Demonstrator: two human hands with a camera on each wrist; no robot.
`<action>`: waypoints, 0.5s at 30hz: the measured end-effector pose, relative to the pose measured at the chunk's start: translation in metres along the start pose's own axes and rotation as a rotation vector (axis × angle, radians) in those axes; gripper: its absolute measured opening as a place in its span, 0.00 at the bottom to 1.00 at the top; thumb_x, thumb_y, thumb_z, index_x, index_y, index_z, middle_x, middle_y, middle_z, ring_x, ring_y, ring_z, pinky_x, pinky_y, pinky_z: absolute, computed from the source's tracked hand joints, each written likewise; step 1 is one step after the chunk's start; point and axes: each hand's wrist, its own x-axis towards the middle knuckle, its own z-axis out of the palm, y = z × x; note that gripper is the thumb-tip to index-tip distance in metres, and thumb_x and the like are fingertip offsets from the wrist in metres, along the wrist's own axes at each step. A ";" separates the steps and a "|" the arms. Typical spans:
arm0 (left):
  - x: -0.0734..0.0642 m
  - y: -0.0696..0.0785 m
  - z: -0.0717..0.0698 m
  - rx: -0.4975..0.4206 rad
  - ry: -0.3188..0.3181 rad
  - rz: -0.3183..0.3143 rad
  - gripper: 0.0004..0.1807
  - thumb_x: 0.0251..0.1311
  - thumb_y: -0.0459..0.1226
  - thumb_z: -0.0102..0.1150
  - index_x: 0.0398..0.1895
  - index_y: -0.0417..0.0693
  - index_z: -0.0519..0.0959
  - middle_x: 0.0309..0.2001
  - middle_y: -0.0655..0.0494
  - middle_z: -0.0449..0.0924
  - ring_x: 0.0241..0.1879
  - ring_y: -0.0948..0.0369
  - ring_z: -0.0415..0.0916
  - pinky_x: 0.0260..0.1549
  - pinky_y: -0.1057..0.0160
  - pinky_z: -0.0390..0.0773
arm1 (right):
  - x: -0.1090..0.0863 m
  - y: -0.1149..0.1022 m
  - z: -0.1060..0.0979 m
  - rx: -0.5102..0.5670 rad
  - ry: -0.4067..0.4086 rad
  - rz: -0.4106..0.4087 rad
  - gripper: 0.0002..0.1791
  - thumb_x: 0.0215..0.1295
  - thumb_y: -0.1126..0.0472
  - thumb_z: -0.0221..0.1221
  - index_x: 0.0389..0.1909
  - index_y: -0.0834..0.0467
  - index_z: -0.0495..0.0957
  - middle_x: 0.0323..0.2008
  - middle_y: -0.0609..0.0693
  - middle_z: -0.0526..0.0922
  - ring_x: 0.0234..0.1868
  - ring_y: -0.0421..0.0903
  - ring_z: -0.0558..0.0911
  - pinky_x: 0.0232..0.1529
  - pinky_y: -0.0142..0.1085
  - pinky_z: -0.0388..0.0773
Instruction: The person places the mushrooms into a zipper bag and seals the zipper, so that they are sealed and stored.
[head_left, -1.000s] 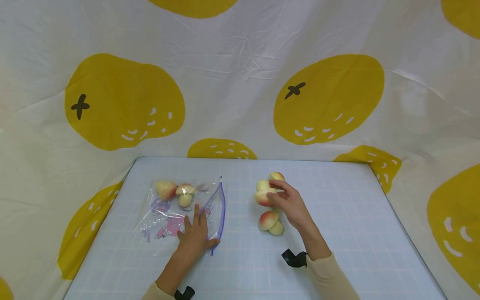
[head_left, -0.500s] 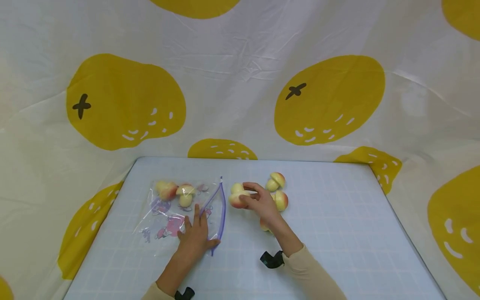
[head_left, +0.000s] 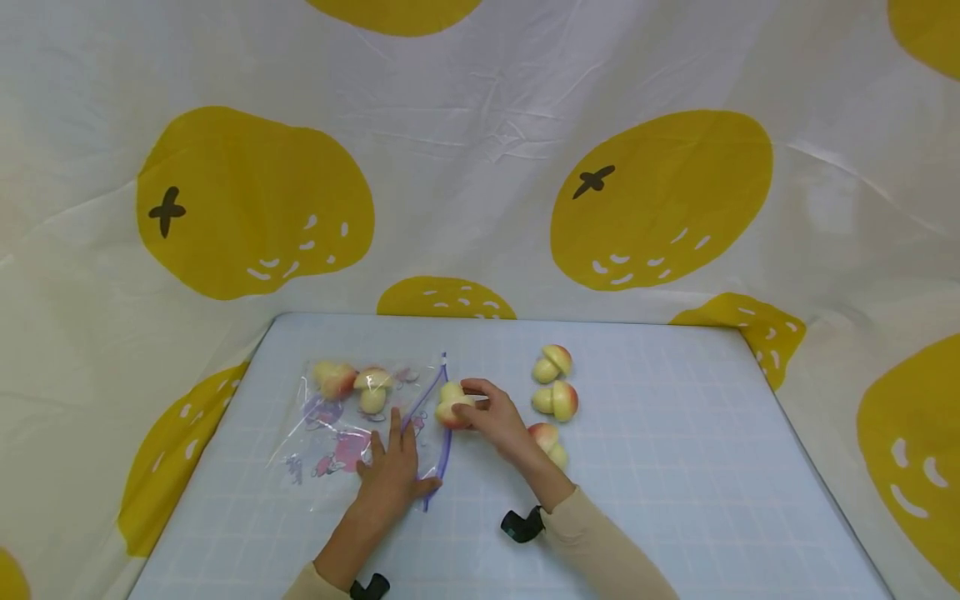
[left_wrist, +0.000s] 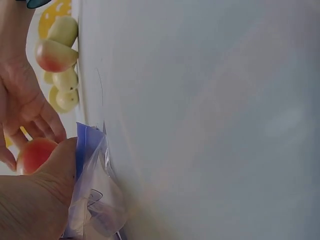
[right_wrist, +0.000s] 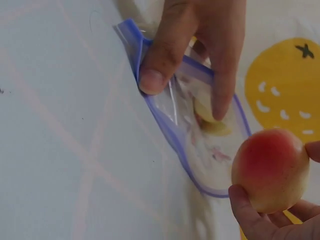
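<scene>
The left hand (head_left: 387, 471) lies on a clear plastic bag (head_left: 348, 450), its fingers spread and its thumb at the purple rim (head_left: 446, 458), which stands parted. The right hand (head_left: 497, 421) pinches a mushroom (head_left: 452, 407) between thumb and fingers, just beside the bag's mouth. Two other mushrooms (head_left: 372, 390) sit inside the bag; three more mushrooms (head_left: 556, 401) lie on the table (head_left: 690, 433), to the right of the bag.

mushrms (right_wrist: 270, 170): crm/red | bag (head_left: 330, 429): clr, purp zip (head_left: 447, 454), pink prints (head_left: 351, 452) | tbl (head_left: 675, 467): lt-blu grid | bkdrp (head_left: 465, 208): wht/ylw
</scene>
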 end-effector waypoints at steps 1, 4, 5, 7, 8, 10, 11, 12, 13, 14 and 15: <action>0.000 0.000 0.000 0.002 0.003 0.001 0.59 0.47 0.52 0.78 0.74 0.30 0.57 0.78 0.32 0.38 0.67 0.21 0.47 0.49 0.18 0.58 | 0.001 -0.001 0.002 -0.009 -0.005 0.009 0.28 0.67 0.65 0.64 0.65 0.69 0.70 0.62 0.66 0.73 0.43 0.44 0.81 0.42 0.39 0.83; -0.001 0.001 -0.001 0.009 0.007 0.002 0.58 0.47 0.52 0.78 0.73 0.30 0.57 0.78 0.32 0.38 0.67 0.21 0.47 0.48 0.18 0.58 | -0.001 -0.010 0.008 -0.039 -0.022 0.013 0.27 0.67 0.66 0.63 0.64 0.72 0.70 0.61 0.69 0.73 0.43 0.43 0.81 0.42 0.40 0.83; -0.001 0.002 -0.001 0.014 0.008 0.002 0.58 0.47 0.52 0.78 0.73 0.30 0.57 0.78 0.32 0.38 0.67 0.21 0.48 0.48 0.18 0.58 | -0.002 -0.012 0.010 -0.050 -0.027 0.011 0.27 0.66 0.66 0.63 0.63 0.73 0.70 0.60 0.70 0.73 0.42 0.43 0.81 0.42 0.40 0.83; -0.001 0.002 -0.001 0.025 0.008 0.002 0.58 0.48 0.53 0.78 0.73 0.30 0.58 0.77 0.32 0.38 0.67 0.21 0.48 0.48 0.18 0.59 | -0.002 -0.014 0.014 -0.069 -0.032 0.004 0.26 0.66 0.67 0.63 0.62 0.74 0.70 0.59 0.71 0.73 0.41 0.43 0.81 0.41 0.42 0.83; -0.001 0.003 -0.001 0.029 0.009 0.002 0.58 0.48 0.53 0.78 0.73 0.30 0.58 0.77 0.32 0.38 0.66 0.21 0.48 0.48 0.18 0.59 | -0.001 -0.012 0.015 -0.078 -0.031 -0.001 0.26 0.66 0.66 0.63 0.61 0.74 0.70 0.58 0.71 0.74 0.41 0.43 0.81 0.41 0.42 0.83; -0.002 0.003 -0.001 0.039 0.012 0.000 0.58 0.48 0.53 0.78 0.73 0.30 0.58 0.77 0.32 0.39 0.66 0.21 0.49 0.47 0.18 0.59 | 0.003 -0.003 0.018 -0.097 -0.022 0.000 0.26 0.66 0.64 0.64 0.61 0.72 0.72 0.58 0.69 0.75 0.40 0.42 0.81 0.40 0.41 0.83; -0.002 0.003 0.000 0.044 0.015 0.001 0.58 0.47 0.53 0.78 0.73 0.30 0.59 0.77 0.32 0.39 0.66 0.21 0.50 0.47 0.18 0.60 | 0.005 0.002 0.019 -0.100 -0.018 0.003 0.26 0.65 0.64 0.64 0.61 0.71 0.72 0.58 0.68 0.75 0.40 0.42 0.81 0.39 0.41 0.84; -0.002 0.003 0.000 0.049 0.017 0.001 0.58 0.47 0.54 0.78 0.73 0.30 0.59 0.77 0.32 0.39 0.66 0.21 0.50 0.47 0.18 0.60 | 0.008 0.007 0.020 -0.108 -0.010 0.005 0.26 0.65 0.63 0.65 0.61 0.70 0.73 0.58 0.66 0.76 0.41 0.42 0.81 0.39 0.40 0.83; -0.002 0.003 0.000 0.052 0.019 0.002 0.58 0.47 0.54 0.77 0.73 0.31 0.59 0.77 0.32 0.39 0.66 0.21 0.50 0.47 0.18 0.61 | 0.010 0.012 0.020 -0.118 -0.001 0.014 0.26 0.65 0.61 0.65 0.61 0.68 0.73 0.58 0.65 0.76 0.41 0.42 0.80 0.38 0.38 0.83; -0.002 0.003 0.000 0.056 0.021 0.003 0.58 0.47 0.54 0.77 0.73 0.31 0.59 0.77 0.32 0.39 0.66 0.21 0.50 0.47 0.18 0.61 | 0.011 0.015 0.021 -0.128 0.009 0.014 0.26 0.65 0.60 0.66 0.61 0.67 0.74 0.58 0.63 0.77 0.42 0.43 0.81 0.38 0.38 0.83; -0.002 0.003 0.001 0.057 0.023 0.004 0.58 0.47 0.54 0.77 0.73 0.31 0.59 0.77 0.32 0.39 0.66 0.21 0.50 0.47 0.18 0.61 | 0.013 0.017 0.022 -0.139 0.018 0.014 0.26 0.64 0.59 0.66 0.61 0.66 0.75 0.58 0.62 0.77 0.42 0.44 0.81 0.38 0.37 0.83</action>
